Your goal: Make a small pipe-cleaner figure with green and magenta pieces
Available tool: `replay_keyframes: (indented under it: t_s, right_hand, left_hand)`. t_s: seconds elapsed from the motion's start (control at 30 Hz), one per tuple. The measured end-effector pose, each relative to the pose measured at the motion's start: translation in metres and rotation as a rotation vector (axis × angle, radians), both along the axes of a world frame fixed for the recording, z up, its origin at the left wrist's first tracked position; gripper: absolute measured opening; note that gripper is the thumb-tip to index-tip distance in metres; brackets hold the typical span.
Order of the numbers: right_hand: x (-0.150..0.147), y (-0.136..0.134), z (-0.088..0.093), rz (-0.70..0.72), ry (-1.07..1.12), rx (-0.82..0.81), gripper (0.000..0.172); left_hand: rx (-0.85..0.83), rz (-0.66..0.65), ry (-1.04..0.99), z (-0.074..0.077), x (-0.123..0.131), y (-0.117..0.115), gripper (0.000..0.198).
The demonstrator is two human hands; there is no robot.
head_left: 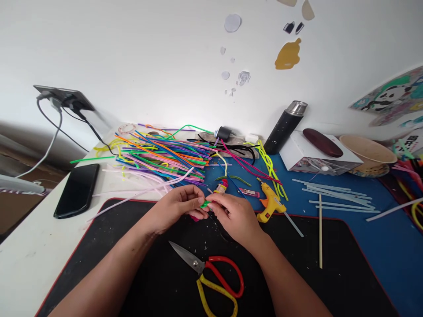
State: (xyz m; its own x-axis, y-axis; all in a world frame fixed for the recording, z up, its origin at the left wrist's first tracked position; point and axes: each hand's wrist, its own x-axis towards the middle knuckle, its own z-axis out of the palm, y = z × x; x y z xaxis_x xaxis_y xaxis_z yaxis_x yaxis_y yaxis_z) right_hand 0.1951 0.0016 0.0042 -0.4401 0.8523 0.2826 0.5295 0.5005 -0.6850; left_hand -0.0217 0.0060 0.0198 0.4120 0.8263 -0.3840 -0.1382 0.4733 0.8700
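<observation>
My left hand (pixel 181 203) and my right hand (pixel 234 215) meet above the black mat. Between their fingertips they pinch a small piece of green pipe cleaner (pixel 205 204); its exact shape is mostly hidden by the fingers. Something dark pink shows just under my left fingers, partly covered. Right behind the hands stands a small red, yellow and white figure (pixel 220 186). Scissors (pixel 198 265) with one red and one yellow handle lie on the mat below the hands. To the right of my right hand rests a yellow glue gun (pixel 271 203) with a glue stick in its back.
A heap of coloured pipe cleaners (pixel 165 154) lies behind the hands. A phone (pixel 77 190) is at the left. On the right are glue sticks (pixel 340 196), a wooden stick (pixel 320 233), a black thermos (pixel 284 127), a white box (pixel 297 152) and a bowl (pixel 370 154).
</observation>
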Motion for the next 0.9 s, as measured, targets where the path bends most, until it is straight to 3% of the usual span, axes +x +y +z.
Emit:
replay_keyframes:
  t_s: [0.47,0.9]
  right_hand:
    - [-0.0006,-0.0001,0.0045,0.006,0.079,-0.097,0.02]
    - [0.0013,-0.0011,0.0026,-0.02,0.272,-0.365,0.014]
  left_hand:
    - [-0.1,0.044,-0.07,-0.0032,0.0022,0.0019,0.039]
    - [-0.011,0.051,-0.019,-0.0029,0.0051,0.0007,0.04]
